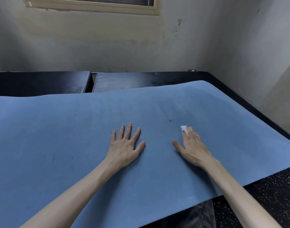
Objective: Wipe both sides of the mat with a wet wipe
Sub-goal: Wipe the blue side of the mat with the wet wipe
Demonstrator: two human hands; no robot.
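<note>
Under our right hand (192, 148) lies the wet wipe (184, 129): the fingers stretch out fairly straight and press the white wad flat onto the mat, thumb spread to the side, so the wipe shows only at the fingertips, right of the frame's centre. Our left hand (126, 146) holds nothing; it rests palm down with all five fingers splayed wide on the mat, just left of centre and near the right hand without touching it.

From there we go by size. Largest is the pale wall (141, 46), stained and scuffed, which fills the upper third of the frame. Next comes the blue mat (58, 137), which spreads across the whole middle and lower left, its far edge running in a gentle wave and its right end slanting down toward the lower right. We see faint dark marks on its surface, one small spot just above and left of the wipe. Behind the mat, dark padded blocks (42, 83) sit side by side against the wall. A black speckled floor (272, 195) shows in the lower right corner. A cream window frame (94, 6) crosses the top edge, upper left of centre.
</note>
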